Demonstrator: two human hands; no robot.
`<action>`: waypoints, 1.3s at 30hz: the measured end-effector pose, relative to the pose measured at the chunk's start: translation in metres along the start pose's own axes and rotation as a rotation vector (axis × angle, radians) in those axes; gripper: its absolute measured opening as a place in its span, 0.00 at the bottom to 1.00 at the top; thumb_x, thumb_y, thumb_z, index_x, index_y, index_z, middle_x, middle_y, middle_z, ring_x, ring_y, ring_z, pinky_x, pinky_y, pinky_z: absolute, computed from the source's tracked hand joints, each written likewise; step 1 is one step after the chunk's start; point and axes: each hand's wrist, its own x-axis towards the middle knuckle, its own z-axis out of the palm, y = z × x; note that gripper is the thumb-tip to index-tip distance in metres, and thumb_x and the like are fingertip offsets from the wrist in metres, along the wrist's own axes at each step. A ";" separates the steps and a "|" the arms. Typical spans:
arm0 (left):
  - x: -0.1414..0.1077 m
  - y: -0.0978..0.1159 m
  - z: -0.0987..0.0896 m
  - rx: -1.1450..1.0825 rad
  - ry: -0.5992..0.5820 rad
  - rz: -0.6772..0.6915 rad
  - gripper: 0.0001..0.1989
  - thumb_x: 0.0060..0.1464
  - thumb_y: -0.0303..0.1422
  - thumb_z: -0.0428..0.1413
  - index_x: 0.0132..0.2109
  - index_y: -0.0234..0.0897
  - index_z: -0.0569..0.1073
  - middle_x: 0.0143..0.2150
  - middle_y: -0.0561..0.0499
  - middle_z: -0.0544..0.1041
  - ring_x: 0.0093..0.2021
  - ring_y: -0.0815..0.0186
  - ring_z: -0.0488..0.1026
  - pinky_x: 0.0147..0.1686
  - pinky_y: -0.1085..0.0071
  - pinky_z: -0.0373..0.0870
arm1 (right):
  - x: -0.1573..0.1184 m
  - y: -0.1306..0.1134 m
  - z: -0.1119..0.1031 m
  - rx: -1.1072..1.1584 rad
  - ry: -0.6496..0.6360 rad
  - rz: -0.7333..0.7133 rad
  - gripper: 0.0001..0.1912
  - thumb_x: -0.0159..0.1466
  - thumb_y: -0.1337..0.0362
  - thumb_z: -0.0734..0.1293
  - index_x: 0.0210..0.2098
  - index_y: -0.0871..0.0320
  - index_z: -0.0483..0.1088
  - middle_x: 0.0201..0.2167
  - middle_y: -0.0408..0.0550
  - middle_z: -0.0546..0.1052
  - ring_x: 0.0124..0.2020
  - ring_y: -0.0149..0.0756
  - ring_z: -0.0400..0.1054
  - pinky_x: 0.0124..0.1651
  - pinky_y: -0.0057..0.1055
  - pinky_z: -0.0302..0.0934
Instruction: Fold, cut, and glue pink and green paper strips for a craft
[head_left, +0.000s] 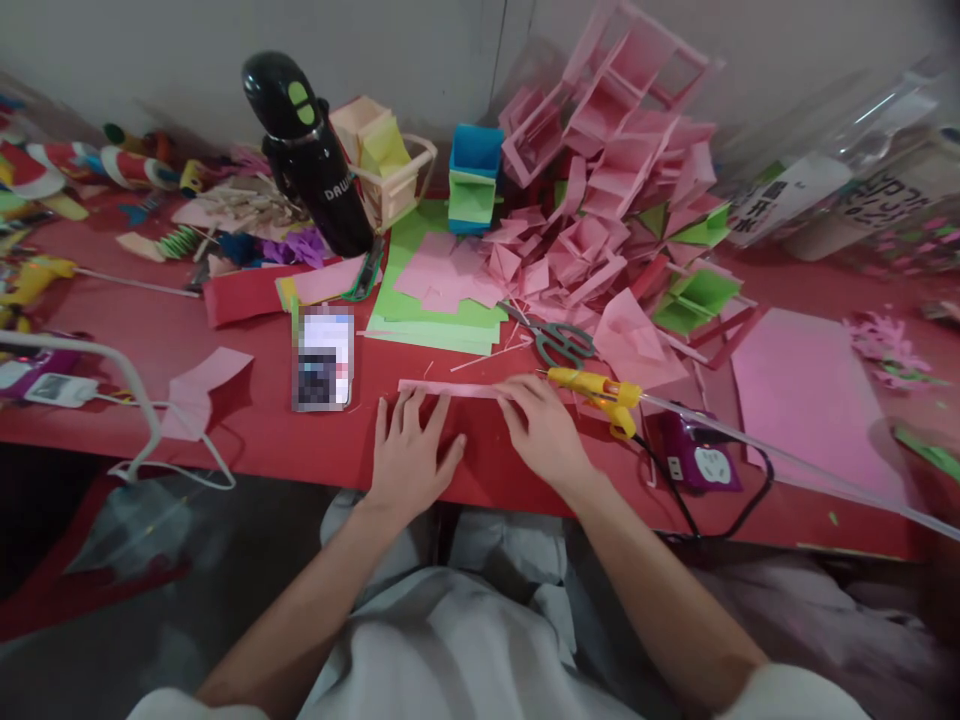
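A narrow folded strip of pink paper (469,390) lies on the red table in front of me. My left hand (411,445) is open, its fingers spread and the fingertips resting on the left half of the strip, the thumb apart from it. At the strip's right end, my right hand (544,430) has its fingers bent and closed on the paper. Just right of that hand lies a yellow glue gun (600,388) with a long clear glue stick in its back. Behind it are dark-handled scissors (559,338).
A phone (324,358) lies left of my hands. Behind stand a black bottle (315,165), a blue-and-green paper box (475,175) and a pile of pink folded paper pieces (600,190). A purple power strip (697,455) and a pink sheet (817,400) lie right.
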 end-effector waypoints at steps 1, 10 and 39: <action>-0.001 -0.001 0.002 0.005 0.013 0.005 0.30 0.66 0.44 0.49 0.69 0.36 0.63 0.68 0.33 0.63 0.70 0.44 0.58 0.69 0.41 0.48 | 0.015 -0.001 -0.002 0.046 -0.056 -0.045 0.14 0.71 0.69 0.58 0.48 0.58 0.74 0.47 0.54 0.75 0.50 0.43 0.70 0.55 0.39 0.64; -0.001 -0.002 0.005 0.003 0.064 0.020 0.29 0.66 0.45 0.49 0.70 0.38 0.64 0.68 0.33 0.64 0.71 0.45 0.57 0.69 0.41 0.48 | 0.089 -0.012 0.004 -0.087 -0.512 -0.203 0.17 0.65 0.76 0.62 0.47 0.56 0.78 0.46 0.51 0.73 0.44 0.38 0.70 0.43 0.31 0.60; -0.001 -0.002 0.005 -0.011 0.070 0.012 0.29 0.66 0.45 0.49 0.69 0.40 0.64 0.67 0.34 0.65 0.70 0.45 0.58 0.69 0.41 0.48 | 0.126 -0.019 0.003 -0.425 -0.844 -0.574 0.06 0.68 0.70 0.61 0.41 0.59 0.70 0.44 0.53 0.72 0.38 0.37 0.63 0.29 0.32 0.42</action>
